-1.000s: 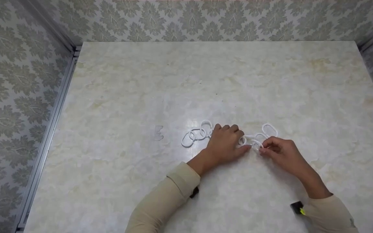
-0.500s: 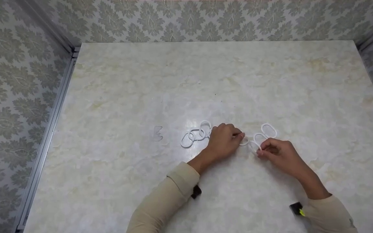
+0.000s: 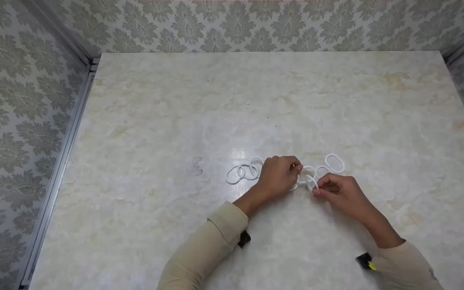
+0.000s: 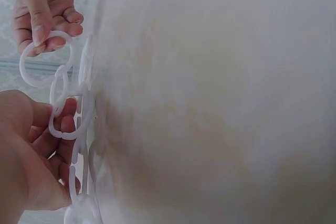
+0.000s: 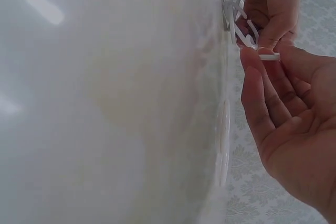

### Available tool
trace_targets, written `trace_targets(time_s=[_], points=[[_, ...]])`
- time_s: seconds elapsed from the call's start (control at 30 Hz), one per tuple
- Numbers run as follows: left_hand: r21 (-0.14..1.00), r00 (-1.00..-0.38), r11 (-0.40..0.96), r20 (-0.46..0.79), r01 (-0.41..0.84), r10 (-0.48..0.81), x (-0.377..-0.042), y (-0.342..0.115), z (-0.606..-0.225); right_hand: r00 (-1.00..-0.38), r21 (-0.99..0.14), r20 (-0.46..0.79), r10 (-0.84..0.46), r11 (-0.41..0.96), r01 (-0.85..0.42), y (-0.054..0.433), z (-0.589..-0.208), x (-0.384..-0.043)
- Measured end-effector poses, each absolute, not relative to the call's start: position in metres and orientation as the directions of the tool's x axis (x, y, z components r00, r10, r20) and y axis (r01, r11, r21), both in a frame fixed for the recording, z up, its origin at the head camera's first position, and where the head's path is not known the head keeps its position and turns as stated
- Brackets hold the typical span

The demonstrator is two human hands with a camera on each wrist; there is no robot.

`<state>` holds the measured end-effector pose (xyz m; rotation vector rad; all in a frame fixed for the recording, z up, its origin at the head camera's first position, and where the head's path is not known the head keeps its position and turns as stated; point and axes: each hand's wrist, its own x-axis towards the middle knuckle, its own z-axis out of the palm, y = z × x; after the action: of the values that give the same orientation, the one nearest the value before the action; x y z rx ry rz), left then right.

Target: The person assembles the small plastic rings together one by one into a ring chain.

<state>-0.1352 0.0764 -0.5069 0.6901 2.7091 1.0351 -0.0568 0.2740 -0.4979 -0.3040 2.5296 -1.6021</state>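
White plastic chain links [image 3: 248, 172] stretch across the table from left to right under and between the hands. My left hand [image 3: 278, 173] pinches one link [image 4: 70, 137] between thumb and fingers; its palm hides part of the chain in the head view. Just to the right, my right hand [image 3: 342, 194] holds the edge of another link [image 4: 23, 69] between thumb and fingertips, raised over the table. In the left wrist view a middle link [image 4: 52, 95] hangs between the two held links. The right wrist view shows the right hand's link [image 5: 269, 56] edge-on.
An oval link [image 3: 334, 154] lies at the right end of the row, behind the right hand. Left of the chain, a thin clear piece with a jagged outline [image 3: 197, 166] lies on the pale marbled table [image 3: 175, 100]. Patterned walls [image 3: 236, 26] stand behind and beside the table.
My left hand has drawn its spread fingers together and now pinches a link. My right hand has moved slightly left with its link, and the links between the hands have shifted.
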Motion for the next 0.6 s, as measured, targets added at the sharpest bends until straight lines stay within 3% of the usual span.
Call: trace_targets(time_s=[0.27, 0.6], points=[[0.653, -0.882, 0.673, -0.015, 0.347, 0.470, -0.1332, 0.0775, -0.5060, -0.972, -0.862, -0.029, -0.235, 0.498, -0.095, 0.2727, -0.4997, -0.0572], [0.592, -0.851, 0.686, 0.000, 0.423, 0.525, -0.1298, 0.0766, -0.5038, -0.983, -0.826, 0.052, -0.177, 0.545, -0.142, 0.2797, -0.5005, -0.0588]])
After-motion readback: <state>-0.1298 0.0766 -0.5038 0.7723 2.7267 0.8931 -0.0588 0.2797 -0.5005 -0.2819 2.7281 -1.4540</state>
